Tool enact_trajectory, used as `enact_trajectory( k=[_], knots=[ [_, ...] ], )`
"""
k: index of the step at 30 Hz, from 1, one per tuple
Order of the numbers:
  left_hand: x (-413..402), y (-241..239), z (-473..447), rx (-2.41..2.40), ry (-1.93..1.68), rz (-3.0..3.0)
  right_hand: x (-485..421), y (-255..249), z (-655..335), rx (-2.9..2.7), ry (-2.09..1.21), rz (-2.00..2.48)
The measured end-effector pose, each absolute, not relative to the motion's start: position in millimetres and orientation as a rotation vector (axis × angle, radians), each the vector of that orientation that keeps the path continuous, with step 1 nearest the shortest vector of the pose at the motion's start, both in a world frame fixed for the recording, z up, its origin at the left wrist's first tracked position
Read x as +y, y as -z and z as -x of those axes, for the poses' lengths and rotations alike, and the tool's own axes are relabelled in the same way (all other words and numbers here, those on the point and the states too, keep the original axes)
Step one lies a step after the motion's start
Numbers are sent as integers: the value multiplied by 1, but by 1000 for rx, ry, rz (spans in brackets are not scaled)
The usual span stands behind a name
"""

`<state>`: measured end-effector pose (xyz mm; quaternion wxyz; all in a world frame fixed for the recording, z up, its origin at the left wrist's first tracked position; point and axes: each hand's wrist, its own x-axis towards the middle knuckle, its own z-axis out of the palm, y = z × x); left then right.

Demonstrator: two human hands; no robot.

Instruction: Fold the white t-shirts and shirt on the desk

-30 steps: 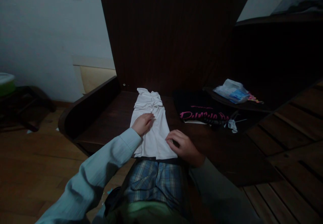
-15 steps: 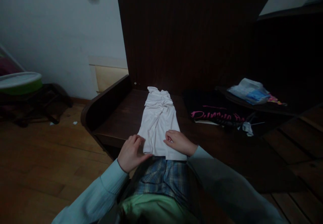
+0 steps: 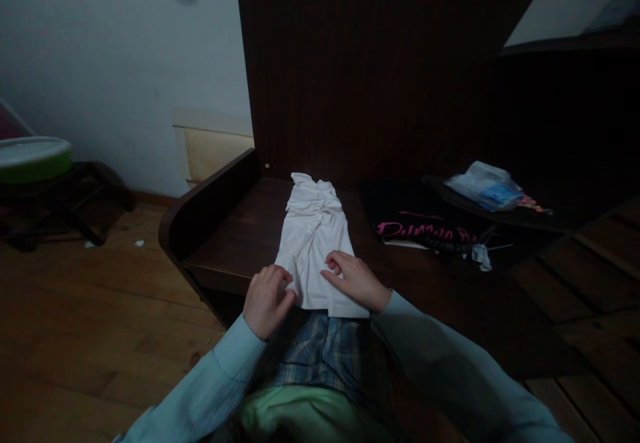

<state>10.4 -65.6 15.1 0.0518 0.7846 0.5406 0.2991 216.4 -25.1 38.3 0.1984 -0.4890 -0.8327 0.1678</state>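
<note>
Cloth (image 3: 315,236) creased on dark bench (image 3: 220,243); left hand (image 3: 266,302) bent at near left edge, grip partly hidden, impossible to tell; right hand (image 3: 356,280) low over near right side, fingers (image 3: 332,255) curled, narrow gap to thumb; both sleeves (image 3: 205,376) cut off below.

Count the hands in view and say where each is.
2. The left hand is at the near left corner of the white garment; the right hand is over its near right part. No others show.
</note>
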Motion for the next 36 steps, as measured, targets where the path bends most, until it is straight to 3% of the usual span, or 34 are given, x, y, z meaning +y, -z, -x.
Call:
enact_trajectory(
  k=[5,12,22,29,36],
  knots=[
    [-61,-30,-23,1420,-1204,-2330,-43,-64,-194,-2380,-494,903],
    [-59,-16,-21,1226,-1386,-2184,-45,-64,-176,-2407,-307,934],
    [-65,6,-19,1329,-1345,-2251,-41,-58,-180,-2201,-357,914],
    [-65,17,0,1681,-1413,-2262,-42,-65,-184,-2131,-290,864],
    [-67,30,26,1462,-1140,-2430,-59,-39,-202,-2582,-315,881]
  ],
)
